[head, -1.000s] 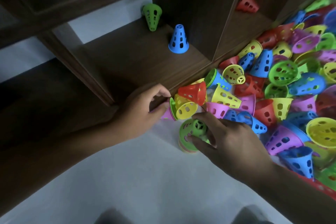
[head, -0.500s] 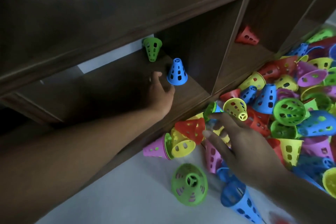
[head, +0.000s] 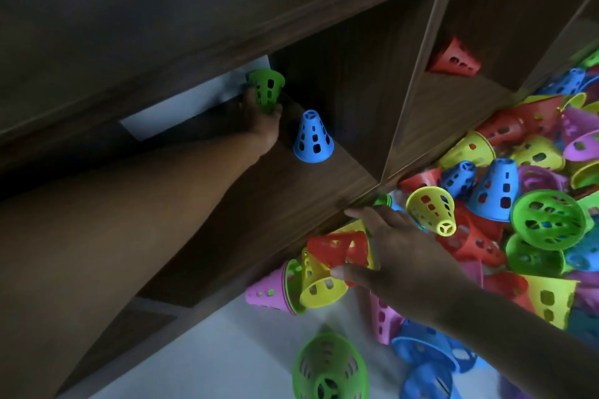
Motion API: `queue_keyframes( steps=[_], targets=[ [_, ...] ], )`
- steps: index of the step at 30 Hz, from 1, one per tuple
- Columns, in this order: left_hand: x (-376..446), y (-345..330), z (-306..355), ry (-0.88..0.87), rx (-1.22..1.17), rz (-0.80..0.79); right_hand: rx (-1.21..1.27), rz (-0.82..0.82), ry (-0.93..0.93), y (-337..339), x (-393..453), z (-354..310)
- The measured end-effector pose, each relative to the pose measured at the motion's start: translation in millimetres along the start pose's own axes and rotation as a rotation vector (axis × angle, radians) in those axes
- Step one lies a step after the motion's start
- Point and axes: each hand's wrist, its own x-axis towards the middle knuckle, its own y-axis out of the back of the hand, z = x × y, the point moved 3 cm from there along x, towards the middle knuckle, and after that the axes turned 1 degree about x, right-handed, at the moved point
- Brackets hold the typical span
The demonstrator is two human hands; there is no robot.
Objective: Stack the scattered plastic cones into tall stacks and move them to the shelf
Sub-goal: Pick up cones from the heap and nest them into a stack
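Left hand (head: 261, 121) has reached deeper, grip grasping the green cone (head: 266, 89); right hand (head: 393, 256) spread, released, at the shelf (head: 291, 197) edge.

A dark wooden shelf (head: 291, 197) has an open compartment, low under the board above. A person's left arm (head: 146, 214) fills its left side; a blue cone (head: 311, 138) stands upright near the right divider, leaving bare board in front. A heap of coloured cones (head: 518, 220) crowds the floor along the shelf's right edge; pale floor (head: 210, 356) lies open left of a green cone (head: 330, 369).
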Motion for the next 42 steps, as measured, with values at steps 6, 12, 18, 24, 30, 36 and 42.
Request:
queue_keyframes(
  steps=[6, 12, 18, 24, 30, 36, 42],
  targets=[
    [36, 7, -1, -0.053, 0.205, -0.077, -0.068, 0.084, 0.011, -21, -2, 3],
    [48, 6, 5, -0.159, 0.176, -0.046, -0.172, 0.076, -0.015, -27, -6, 4],
    [33, 3, -1, -0.183, 0.088, -0.042, -0.171, 0.119, -0.017, -27, -15, 14],
    [-6, 4, -6, -0.116, -0.096, 0.131, 0.151, 0.149, -0.043, -22, -27, 14],
    [-53, 7, -4, -0.013, -0.244, 0.227, 0.723, 0.295, -0.238, -15, -49, 11],
    [-115, 32, -1, -0.02, -0.172, 0.118, 1.231, 0.26, -0.278, 10, -72, -10],
    [-195, 63, -8, -0.15, -0.171, -0.13, 1.331, 0.21, -0.286, 11, -103, -24]
  ],
)
